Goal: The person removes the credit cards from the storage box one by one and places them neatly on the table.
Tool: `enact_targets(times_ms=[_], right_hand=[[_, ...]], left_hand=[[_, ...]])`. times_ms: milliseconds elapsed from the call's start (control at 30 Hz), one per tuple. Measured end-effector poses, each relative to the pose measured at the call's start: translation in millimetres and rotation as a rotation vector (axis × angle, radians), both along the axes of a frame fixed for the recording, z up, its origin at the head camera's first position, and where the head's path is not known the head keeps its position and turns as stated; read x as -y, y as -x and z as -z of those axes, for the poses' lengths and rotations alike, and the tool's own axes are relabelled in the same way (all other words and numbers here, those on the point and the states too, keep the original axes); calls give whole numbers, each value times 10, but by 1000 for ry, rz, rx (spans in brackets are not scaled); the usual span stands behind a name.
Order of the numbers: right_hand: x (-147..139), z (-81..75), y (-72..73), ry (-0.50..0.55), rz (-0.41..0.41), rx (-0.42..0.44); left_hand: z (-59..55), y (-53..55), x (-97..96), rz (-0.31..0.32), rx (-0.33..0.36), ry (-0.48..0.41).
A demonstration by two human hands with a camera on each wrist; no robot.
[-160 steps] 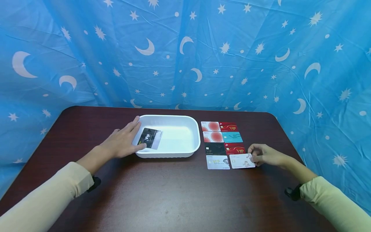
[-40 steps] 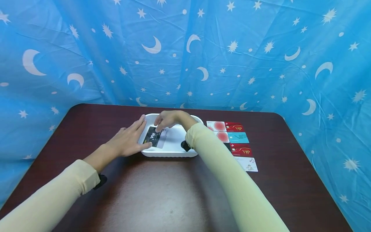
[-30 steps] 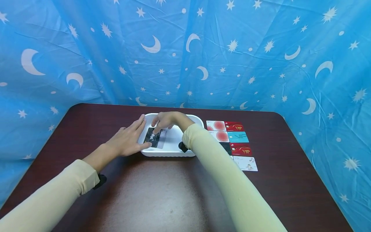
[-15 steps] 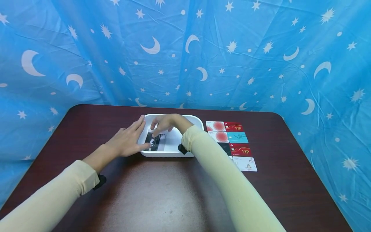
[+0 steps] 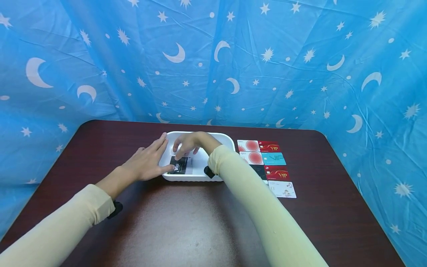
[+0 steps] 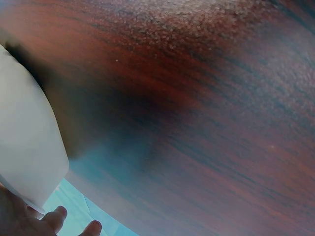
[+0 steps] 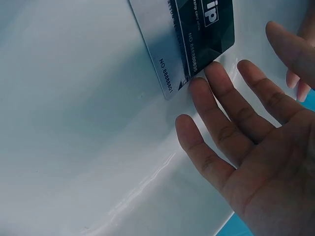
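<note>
A white plastic tray (image 5: 207, 178) stands on the table, with a black VIP card (image 5: 179, 165) inside near its front left corner. Under that card's edge a silver card (image 7: 156, 54) sticks out. My right hand (image 5: 190, 142) reaches into the tray, and its extended fingertips meet the end of the stacked cards in the right wrist view. No card is between those fingers. My left hand (image 5: 145, 163) rests along the tray's left side with fingers extended, thumb over the front corner. In the left wrist view, the tray's outer wall (image 6: 29, 128) hides most of that hand.
Right of the tray, several cards lie in two columns: red ones (image 5: 277, 173), a teal one (image 5: 274, 158), a white one (image 5: 282, 189) and others. My right sleeve (image 5: 253, 200) covers some of them. A blue star-patterned curtain (image 5: 213, 66) hangs behind the dark table (image 5: 173, 222).
Earlier my right hand held the white card at the columns' near corner; now it is in the tray. The tray's cards have slid toward its front wall and straightened. My left hand stays put.
</note>
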State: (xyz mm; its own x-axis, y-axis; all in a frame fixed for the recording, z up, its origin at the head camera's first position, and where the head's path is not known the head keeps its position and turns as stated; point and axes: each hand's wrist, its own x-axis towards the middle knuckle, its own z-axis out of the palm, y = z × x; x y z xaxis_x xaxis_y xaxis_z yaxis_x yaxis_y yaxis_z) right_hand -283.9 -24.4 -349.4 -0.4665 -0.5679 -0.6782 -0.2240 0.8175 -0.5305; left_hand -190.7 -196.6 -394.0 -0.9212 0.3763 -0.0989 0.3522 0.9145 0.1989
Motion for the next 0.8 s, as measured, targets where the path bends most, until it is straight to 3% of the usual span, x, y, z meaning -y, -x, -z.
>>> enact_targets(times_ms=[200,667,800], right_hand=[[-25,-23,2,24,6,-26],[-23,-28,-102,106,-202,-308],[-68,-38,-118,112,-216,-340]], left_hand=[[-2,5,-5,3,1,2],[-7,-3,3,10,-8,-3],[-8,-2,2,9,-7,-12]])
